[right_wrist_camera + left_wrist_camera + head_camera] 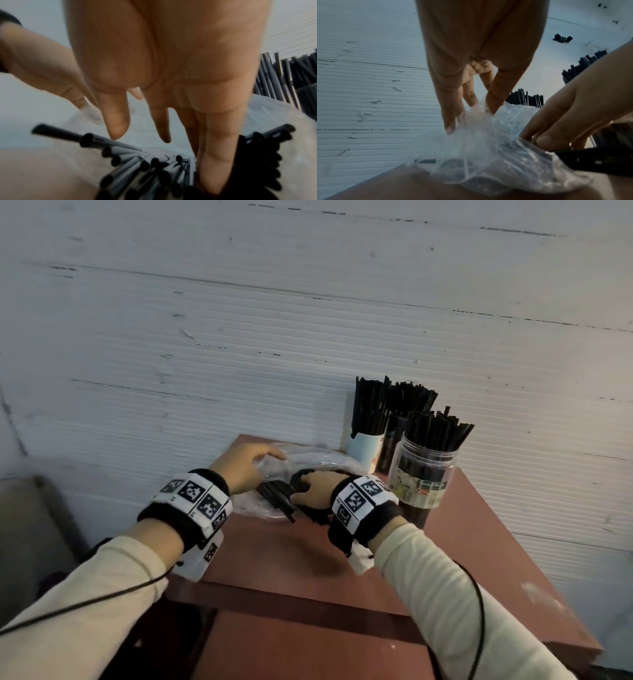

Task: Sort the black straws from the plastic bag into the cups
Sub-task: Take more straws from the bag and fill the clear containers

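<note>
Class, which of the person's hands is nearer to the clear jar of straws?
The right hand: it lies on the loose straws just beside the clear jar. The left hand holds the plastic bag, farther away.

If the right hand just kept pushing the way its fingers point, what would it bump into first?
Probably the loose black straws lying at the mouth of the plastic bag. The right hand points down into that pile, fingers already among them, though blur hides exact contact. The table lies below.
</note>
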The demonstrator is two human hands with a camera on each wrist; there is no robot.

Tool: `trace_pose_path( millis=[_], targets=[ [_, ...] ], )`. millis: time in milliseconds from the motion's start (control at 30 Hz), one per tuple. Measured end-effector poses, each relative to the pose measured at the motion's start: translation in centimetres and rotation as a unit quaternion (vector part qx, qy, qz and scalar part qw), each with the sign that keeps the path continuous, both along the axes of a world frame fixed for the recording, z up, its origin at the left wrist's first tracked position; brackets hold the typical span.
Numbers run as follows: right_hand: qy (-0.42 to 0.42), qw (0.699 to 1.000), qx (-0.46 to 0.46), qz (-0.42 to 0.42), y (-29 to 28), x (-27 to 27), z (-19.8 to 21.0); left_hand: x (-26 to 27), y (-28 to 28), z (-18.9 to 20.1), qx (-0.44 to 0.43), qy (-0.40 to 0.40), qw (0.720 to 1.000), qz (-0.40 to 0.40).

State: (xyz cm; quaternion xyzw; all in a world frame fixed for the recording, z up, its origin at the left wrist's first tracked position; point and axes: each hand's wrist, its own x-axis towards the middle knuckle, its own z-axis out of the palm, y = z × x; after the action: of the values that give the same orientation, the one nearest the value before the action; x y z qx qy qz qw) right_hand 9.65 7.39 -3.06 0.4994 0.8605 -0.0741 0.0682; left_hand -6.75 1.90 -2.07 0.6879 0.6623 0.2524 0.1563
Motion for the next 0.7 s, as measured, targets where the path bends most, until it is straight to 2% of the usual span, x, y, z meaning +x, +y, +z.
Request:
trace_pose_path(
  millis=[267, 400, 700],
  targets=[
    [0.018, 0.999, 0.005, -0.039, 0.9, -1.0, -0.7, 0.5, -0.2, 1.1, 0.078, -0.066, 0.995, -0.009],
    [0.037, 0.999, 0.011, -0.038, 0.8, -1.2, -1.3, 0.5, -0.1, 1.0, 0.076, -0.090, 0.993, -0.006],
    [0.050, 0.998, -0.015, -0.016, 0.8, -0.4, -1.0, -0.2, 0.5, 0.3, 0.052, -0.091, 0.994, 0.003]
  ],
)
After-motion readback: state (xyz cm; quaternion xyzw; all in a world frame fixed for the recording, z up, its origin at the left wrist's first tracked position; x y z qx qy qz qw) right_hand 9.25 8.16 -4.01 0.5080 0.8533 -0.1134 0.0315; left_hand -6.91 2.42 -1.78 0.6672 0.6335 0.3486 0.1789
